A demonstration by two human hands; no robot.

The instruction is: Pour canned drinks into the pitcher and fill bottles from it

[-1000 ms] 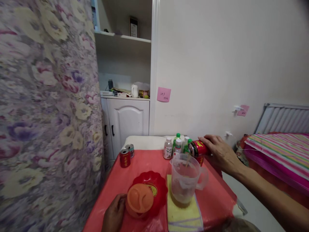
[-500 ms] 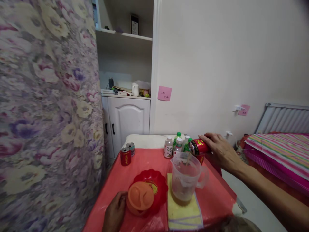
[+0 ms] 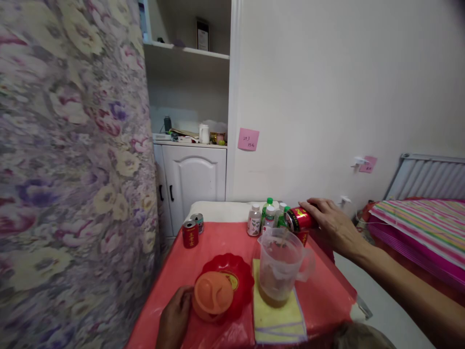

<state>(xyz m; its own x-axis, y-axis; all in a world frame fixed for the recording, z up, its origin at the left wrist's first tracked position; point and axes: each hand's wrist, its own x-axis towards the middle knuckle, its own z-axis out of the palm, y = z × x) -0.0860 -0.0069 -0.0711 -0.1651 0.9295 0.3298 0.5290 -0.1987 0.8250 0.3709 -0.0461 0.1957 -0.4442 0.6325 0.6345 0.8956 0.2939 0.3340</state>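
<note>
My right hand (image 3: pixel 332 227) grips a red drink can (image 3: pixel 301 219), tipped on its side with its top toward the left. The can's mouth is over the rim of a clear plastic jug (image 3: pixel 278 266), which has a little brownish liquid at its bottom. The jug stands on a folded yellow cloth (image 3: pixel 279 322). My left hand (image 3: pixel 175 312) is closed at the left edge of an orange divided bowl (image 3: pixel 213 295), its fingertips partly hidden. That bowl overlaps a red scalloped plate (image 3: pixel 244 291).
Several bottles (image 3: pixel 254 221) with white and green caps stand behind the jug. Another red can (image 3: pixel 191 234) and a blue-green can (image 3: pixel 198 221) are at the back left of the red-covered table (image 3: pixel 174 286). A floral curtain (image 3: pixel 80 194) hangs at the left; a bed (image 3: pixel 421 218) is at the right.
The thin stream seen below the can's mouth before is now hard to make out. The brownish liquid in the jug looks slightly deeper. Both hands stay nearly where they were.
</note>
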